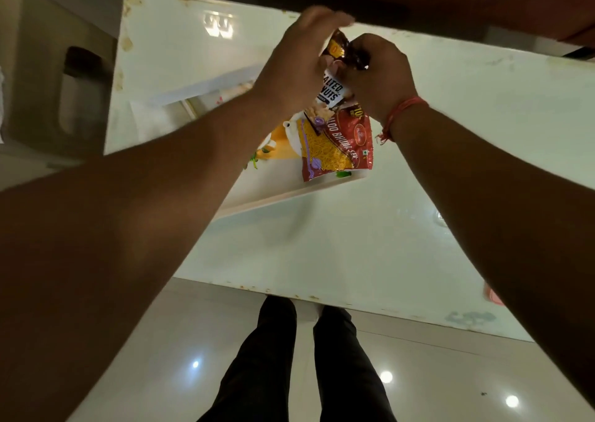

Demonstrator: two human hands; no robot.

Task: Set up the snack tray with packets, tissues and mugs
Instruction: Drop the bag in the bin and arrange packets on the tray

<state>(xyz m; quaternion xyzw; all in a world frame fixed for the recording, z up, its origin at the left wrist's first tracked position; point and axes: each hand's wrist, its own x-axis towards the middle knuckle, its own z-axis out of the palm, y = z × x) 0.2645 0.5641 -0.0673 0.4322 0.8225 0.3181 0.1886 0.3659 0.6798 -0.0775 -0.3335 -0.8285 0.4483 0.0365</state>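
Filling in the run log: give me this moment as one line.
stage: placing packets | left hand and right hand: both grip salted nuts packet | sev packet: on tray | mugs, tissues: unseen

Item one: our left hand (297, 64) and right hand (380, 77), raised together over the white tray (289, 193), both gripping a dark brown peanut packet (343, 67) between them. Item two: just below our hands, a red sev packet (335, 144) lies on the tray, partly covering its printed orange teapot motif (283, 138). Item three: a red thread (399, 115) round our right wrist. Item four: the pale glossy table (322, 251) beneath the tray. Item five: nearest us, under our forearms, dark trouser legs (299, 367) on a shiny tiled floor (167, 357).
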